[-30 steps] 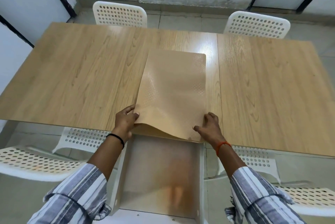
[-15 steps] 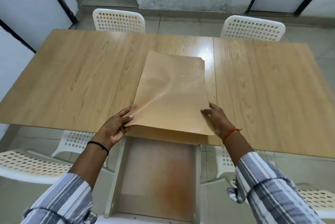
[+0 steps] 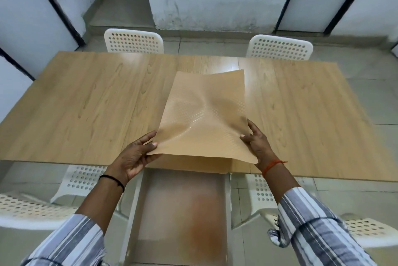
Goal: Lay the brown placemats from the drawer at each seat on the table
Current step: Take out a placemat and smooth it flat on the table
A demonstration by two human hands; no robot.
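Observation:
A brown textured placemat (image 3: 204, 113) is lifted off the wooden table (image 3: 86, 104), rippled and tilted, its far edge over the table's middle. My left hand (image 3: 135, 153) pinches its near left corner. My right hand (image 3: 256, 143) grips its near right corner. Beneath the lifted one, another brown placemat (image 3: 189, 164) lies flat at the table's near edge. Below it the white drawer (image 3: 181, 212) stands pulled out, its bottom bare.
Two white perforated chairs (image 3: 133, 40) (image 3: 280, 47) stand at the table's far side. More white chairs (image 3: 81, 177) (image 3: 265, 192) sit at the near side, flanking the drawer. White walls with dark frames surround the room.
Both hands have raised the top placemat off the stack at the near edge. It now bends in the air instead of lying flat. The view has tilted upward.

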